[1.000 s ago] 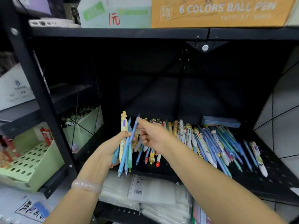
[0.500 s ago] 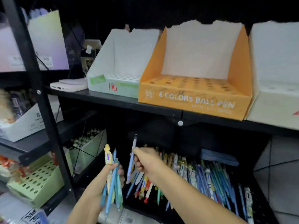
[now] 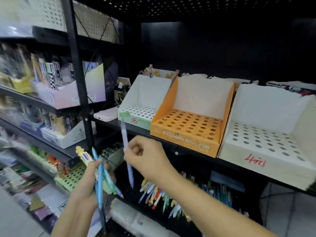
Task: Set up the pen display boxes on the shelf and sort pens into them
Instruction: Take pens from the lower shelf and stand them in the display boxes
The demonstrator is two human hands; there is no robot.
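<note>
Nearest, the left hand (image 3: 89, 182) grips a bundle of blue plastic pens (image 3: 100, 178), while the right hand (image 3: 145, 158) pinches one pale lilac pen (image 3: 126, 151) upright. Beyond them, the orange cardboard display box (image 3: 188, 129) with round holes stands on the black metal shelf (image 3: 119, 123), loose pens (image 3: 157, 194) lying below it.

On the left shelves we see a pale pink box (image 3: 68, 98) with blurred packs standing in it, and below it a white box (image 3: 68, 139) with more packs. Just left of the display boxes lies a flat white device (image 3: 106, 115). At the bottom we notice clear plastic packets (image 3: 136, 221).
</note>
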